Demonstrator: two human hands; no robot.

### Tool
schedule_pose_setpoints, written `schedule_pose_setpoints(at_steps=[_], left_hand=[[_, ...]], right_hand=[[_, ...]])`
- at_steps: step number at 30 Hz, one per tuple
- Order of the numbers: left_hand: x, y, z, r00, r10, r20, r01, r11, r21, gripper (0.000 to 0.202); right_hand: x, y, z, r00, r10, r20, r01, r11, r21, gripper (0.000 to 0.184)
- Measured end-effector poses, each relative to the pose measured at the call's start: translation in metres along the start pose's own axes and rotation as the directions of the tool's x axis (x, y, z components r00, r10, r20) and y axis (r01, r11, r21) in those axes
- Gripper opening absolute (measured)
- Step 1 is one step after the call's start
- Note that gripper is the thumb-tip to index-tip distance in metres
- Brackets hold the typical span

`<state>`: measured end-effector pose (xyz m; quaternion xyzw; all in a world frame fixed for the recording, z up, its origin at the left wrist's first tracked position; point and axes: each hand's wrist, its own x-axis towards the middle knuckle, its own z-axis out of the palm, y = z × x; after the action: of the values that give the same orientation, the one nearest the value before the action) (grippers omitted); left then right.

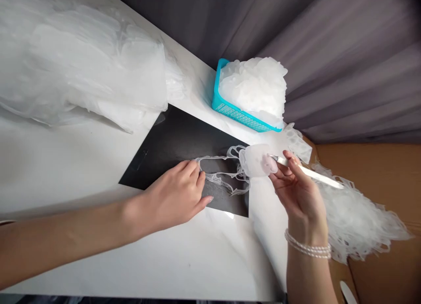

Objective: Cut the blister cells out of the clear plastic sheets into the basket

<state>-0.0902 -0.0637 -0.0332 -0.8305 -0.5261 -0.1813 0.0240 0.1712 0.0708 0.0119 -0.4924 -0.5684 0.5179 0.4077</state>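
Note:
My left hand (179, 192) is closed over the black mat (184, 133), its fingertips pinching one end of a thin, translucent, lacy frame of cut sheet (219, 158). At the frame's other end is a frosted translucent piece (256, 160) with a scalloped edge, at the fingertips of my right hand (297, 187). That hand also grips a slim white-handled tool (315, 174), its metal tip at the frosted piece. Whether the tool is a knife or tweezers I cannot tell. Beaded strands circle the right wrist.
A turquoise basket (243, 115) heaped with frosted pieces (253, 87) stands behind the mat. Many translucent sheets (82, 62) are piled at the left. Lacy offcuts (358, 220) spill over a brown cardboard box (378, 163) at the right. A grey curtain (345, 62) hangs behind the table.

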Motion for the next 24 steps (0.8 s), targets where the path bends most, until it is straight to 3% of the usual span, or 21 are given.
schedule_pose_setpoints(at_steps=[2, 3, 5, 7, 8, 9, 10, 12, 14, 18, 24], left_hand=[[0.010, -0.005, -0.009, 0.994, -0.103, 0.019, 0.103, 0.936, -0.337, 0.048], [0.015, -0.007, -0.013, 0.984, -0.168, 0.065, 0.178, 0.840, -0.513, 0.050], [0.023, -0.009, -0.018, 0.937, -0.249, 0.244, 0.343, 0.522, -0.781, 0.058], [0.028, -0.010, -0.017, 0.873, -0.191, 0.450, 0.479, 0.152, -0.865, 0.070], [0.029, -0.010, -0.015, 0.846, -0.133, 0.516, 0.521, -0.001, -0.854, 0.072], [0.029, -0.010, -0.013, 0.831, -0.089, 0.549, 0.539, -0.113, -0.834, 0.069], [0.028, -0.009, -0.011, 0.826, -0.072, 0.559, 0.540, -0.183, -0.822, 0.062], [0.027, -0.008, -0.009, 0.830, -0.103, 0.549, 0.521, -0.209, -0.828, 0.043], [0.025, -0.007, -0.009, 0.826, -0.143, 0.545, 0.527, -0.149, -0.837, 0.032], [0.026, -0.008, -0.014, 0.792, -0.202, 0.576, 0.581, -0.040, -0.813, 0.029], [0.027, -0.008, -0.013, 0.773, -0.300, 0.559, 0.595, 0.039, -0.803, 0.031]], right_hand=[[-0.025, -0.013, 0.027, 0.996, -0.092, 0.008, 0.092, 0.996, 0.010, 0.017], [-0.037, -0.019, 0.039, 0.989, -0.145, 0.022, 0.145, 0.989, -0.009, 0.018], [-0.061, -0.029, 0.055, 0.960, -0.215, 0.176, 0.238, 0.964, -0.116, 0.020], [-0.076, -0.036, 0.062, 0.863, -0.224, 0.452, 0.353, 0.908, -0.224, 0.021], [-0.079, -0.038, 0.064, 0.817, -0.215, 0.535, 0.403, 0.877, -0.263, 0.022], [-0.079, -0.038, 0.064, 0.809, -0.211, 0.549, 0.428, 0.851, -0.305, 0.022], [-0.076, -0.038, 0.065, 0.844, -0.215, 0.491, 0.421, 0.833, -0.359, 0.023], [-0.062, -0.036, 0.066, 0.943, -0.208, 0.260, 0.311, 0.828, -0.466, 0.029], [-0.045, -0.030, 0.071, 0.983, -0.114, 0.143, 0.171, 0.849, -0.501, 0.032], [-0.023, -0.016, 0.085, 0.946, 0.146, 0.290, -0.019, 0.916, -0.400, 0.043], [-0.027, -0.014, 0.100, 0.933, 0.143, 0.329, -0.037, 0.950, -0.310, 0.048]])
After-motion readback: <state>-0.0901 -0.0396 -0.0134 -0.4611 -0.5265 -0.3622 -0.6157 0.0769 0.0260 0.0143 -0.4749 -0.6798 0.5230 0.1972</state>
